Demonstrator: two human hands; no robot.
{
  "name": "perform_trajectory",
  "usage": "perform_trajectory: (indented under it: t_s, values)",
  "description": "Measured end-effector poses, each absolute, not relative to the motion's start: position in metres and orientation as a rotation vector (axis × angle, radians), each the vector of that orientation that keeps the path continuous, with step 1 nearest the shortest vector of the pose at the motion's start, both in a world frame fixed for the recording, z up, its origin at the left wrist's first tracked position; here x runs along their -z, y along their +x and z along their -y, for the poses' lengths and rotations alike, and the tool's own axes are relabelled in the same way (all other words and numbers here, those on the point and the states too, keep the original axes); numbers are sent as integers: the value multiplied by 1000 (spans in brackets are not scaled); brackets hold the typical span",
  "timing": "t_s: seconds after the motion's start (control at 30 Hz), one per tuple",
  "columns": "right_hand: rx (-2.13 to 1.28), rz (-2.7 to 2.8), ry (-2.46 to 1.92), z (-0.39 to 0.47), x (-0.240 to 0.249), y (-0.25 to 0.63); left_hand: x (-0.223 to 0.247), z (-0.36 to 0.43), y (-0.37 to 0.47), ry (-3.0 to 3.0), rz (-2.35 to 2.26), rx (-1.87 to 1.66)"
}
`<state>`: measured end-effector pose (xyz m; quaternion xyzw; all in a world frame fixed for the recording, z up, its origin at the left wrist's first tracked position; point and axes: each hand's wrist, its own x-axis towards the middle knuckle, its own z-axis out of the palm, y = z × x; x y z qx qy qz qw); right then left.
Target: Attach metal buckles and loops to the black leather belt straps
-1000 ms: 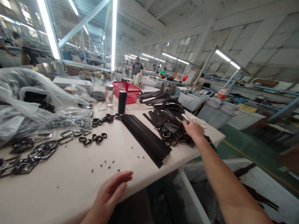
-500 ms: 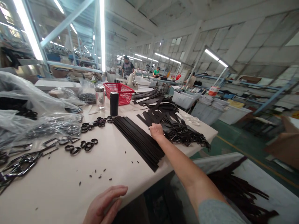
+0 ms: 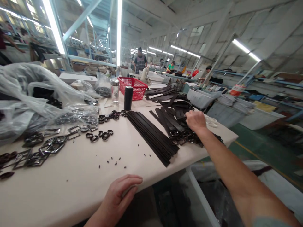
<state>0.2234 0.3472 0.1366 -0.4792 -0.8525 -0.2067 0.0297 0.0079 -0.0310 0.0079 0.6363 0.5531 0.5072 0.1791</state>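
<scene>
Loose buckles lie unattached; our left hand is loosely cupped. Flat straps, we judge, await buckles; buckled straps, seemingly further along, meet our right hand, fingers bunched, contents indiscernible.

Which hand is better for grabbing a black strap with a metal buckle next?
Probably the right hand: it's at the pile of black buckled straps. The left hand is by the pale table edge, with a row of flat black strips in between.
</scene>
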Motion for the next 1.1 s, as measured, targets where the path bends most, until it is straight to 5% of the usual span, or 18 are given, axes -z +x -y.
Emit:
perform_trajectory:
  t_s: [0.2,0.5,1.1]
  values:
    - [507,2469,-1609,-331,-149,262,-9,29,12,1811,-1522,-1416]
    - [-205,2744,-1349,-299,-55,137,-10,29,13,1797,-1522,-1440]
    - [-236,2527,-1623,-321,-40,108,-8,29,15,1872,-1476,-1400]
